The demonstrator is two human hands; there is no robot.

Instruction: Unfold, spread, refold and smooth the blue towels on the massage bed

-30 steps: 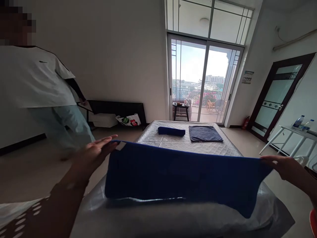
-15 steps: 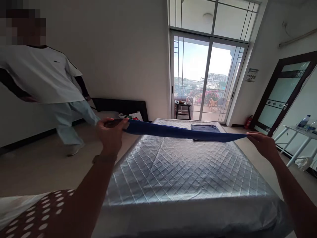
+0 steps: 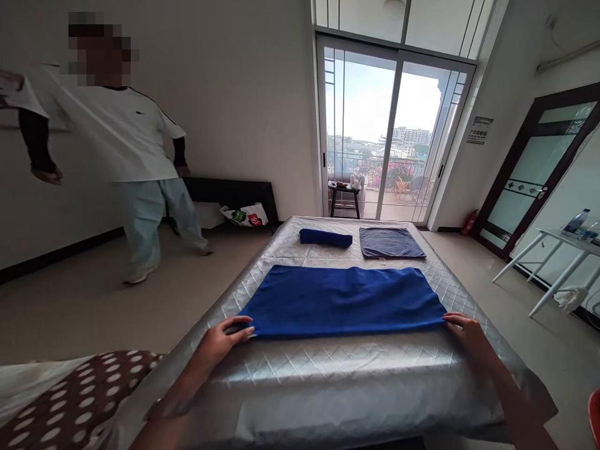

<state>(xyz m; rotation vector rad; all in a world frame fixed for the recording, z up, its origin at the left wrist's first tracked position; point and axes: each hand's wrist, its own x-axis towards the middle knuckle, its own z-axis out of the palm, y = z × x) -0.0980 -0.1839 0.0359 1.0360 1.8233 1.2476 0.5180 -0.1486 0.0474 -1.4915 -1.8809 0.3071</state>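
A blue cloth (image 3: pixel 342 303) lies spread as a wide rectangle across the silver quilted mattress (image 3: pixel 337 362). My left hand (image 3: pixel 222 340) pinches its near left corner between thumb and fingers. At the near right corner, my right hand (image 3: pixel 464 328) grips the cloth's edge with its fingertips. Beyond the cloth, a dark blue folded roll (image 3: pixel 325 238) rests on the left, and a flat grey-blue cloth (image 3: pixel 392 242) lies to its right.
A person in a white shirt (image 3: pixel 135 137) stands left of the bed. Brown polka-dot fabric (image 3: pixel 89 394) lies at the near left. A white table (image 3: pixel 562 240) with bottles stands at right; a black stool (image 3: pixel 344 194) is by the glass doors.
Both hands have come down from chest height, laying the stretched blue cloth onto the mattress. The roll and the grey-blue cloth behind it are now uncovered. The person at left has shifted right.
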